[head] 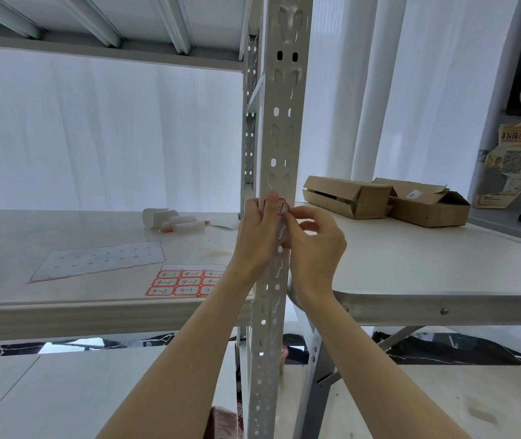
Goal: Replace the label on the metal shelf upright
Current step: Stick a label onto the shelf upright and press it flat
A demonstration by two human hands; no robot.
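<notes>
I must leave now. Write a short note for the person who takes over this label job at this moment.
Left hand: thumb pressing the red-bordered label against the upright.
Right hand: fingertips at the label's right edge.
Sheet of spare labels and an emptied backing sheet lie on the shelf.
Done: label is on the upright.
Left: whether it is fully stuck cannot be seen; smooth it down and release.

Both hands at the perforated metal upright (279,147). Left hand (257,236) wraps it from the left, thumb pressed on a red-bordered label (282,206). Right hand (316,245) pinches the label's right edge. Shelf (62,305) at left carries a sheet of labels (186,282) marked 4-1, 4-2, and an emptied backing sheet (100,259).
</notes>
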